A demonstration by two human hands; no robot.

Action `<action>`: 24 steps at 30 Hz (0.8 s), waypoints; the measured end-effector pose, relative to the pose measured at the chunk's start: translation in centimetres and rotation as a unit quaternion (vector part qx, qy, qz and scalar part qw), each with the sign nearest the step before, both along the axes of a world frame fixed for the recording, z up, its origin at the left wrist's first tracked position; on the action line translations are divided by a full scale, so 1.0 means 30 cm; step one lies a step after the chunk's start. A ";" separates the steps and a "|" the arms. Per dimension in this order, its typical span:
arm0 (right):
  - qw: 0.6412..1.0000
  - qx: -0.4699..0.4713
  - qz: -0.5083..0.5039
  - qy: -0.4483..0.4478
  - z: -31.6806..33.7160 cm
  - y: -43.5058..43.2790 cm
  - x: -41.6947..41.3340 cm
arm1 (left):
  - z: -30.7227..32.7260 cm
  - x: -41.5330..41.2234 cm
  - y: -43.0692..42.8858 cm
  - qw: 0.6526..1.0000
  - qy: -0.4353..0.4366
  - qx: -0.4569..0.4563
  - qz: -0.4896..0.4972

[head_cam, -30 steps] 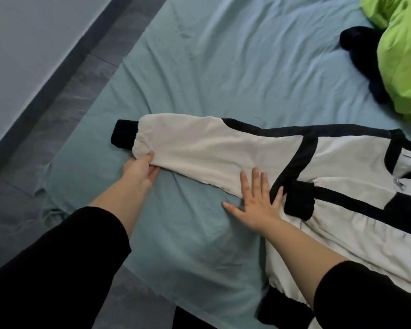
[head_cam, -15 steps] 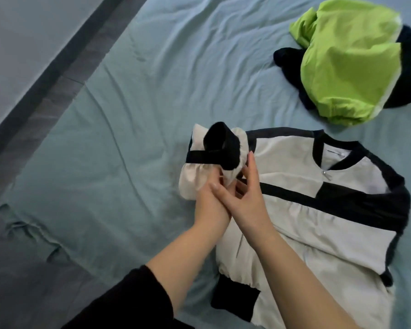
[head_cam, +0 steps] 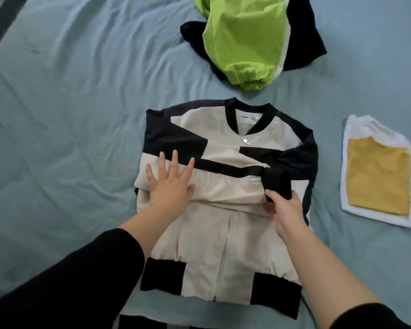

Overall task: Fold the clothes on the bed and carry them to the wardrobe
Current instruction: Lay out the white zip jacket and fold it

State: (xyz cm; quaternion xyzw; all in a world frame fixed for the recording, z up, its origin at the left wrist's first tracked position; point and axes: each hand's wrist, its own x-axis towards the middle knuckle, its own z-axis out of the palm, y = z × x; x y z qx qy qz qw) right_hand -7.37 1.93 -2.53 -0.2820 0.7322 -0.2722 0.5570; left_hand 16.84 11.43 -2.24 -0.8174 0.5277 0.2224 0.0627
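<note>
Left hand presses flat, fingers spread, on a sleeve folded across the jacket; right hand pinches the black cuff. The jacket lies mid-bed, half folded. A folded pile sits by the right edge. The green garment at the far edge looks unfolded, and the carrying is left.

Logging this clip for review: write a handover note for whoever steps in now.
Left hand: open, flat, pressing the folded sleeve of the cream-and-black zip jacket, which lies front-up on the blue-green bed sheet.
Right hand: gripping the sleeve's black cuff.
Done: sleeve laid across the chest; a folded yellow-on-white pile sits to the right.
To do: fold the jacket body, fold the crumpled lime-green and black garment, carry everything to the wardrobe, not in view.
</note>
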 end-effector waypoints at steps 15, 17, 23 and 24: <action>0.631 -0.265 0.575 0.448 -0.070 -0.032 -0.011 | -0.148 -0.090 -0.095 0.996 -0.017 -0.013 -0.090; 0.600 -0.173 0.618 0.478 -0.121 -0.059 -0.097 | -0.174 -0.060 -0.089 0.995 0.000 0.014 -0.096; 0.662 -0.132 0.538 0.505 -0.139 -0.034 -0.096 | -0.148 -0.080 -0.101 0.997 0.045 0.003 -0.059; 0.671 -0.165 0.525 0.496 -0.131 -0.004 -0.067 | -0.138 -0.112 -0.087 0.996 0.028 -0.033 -0.082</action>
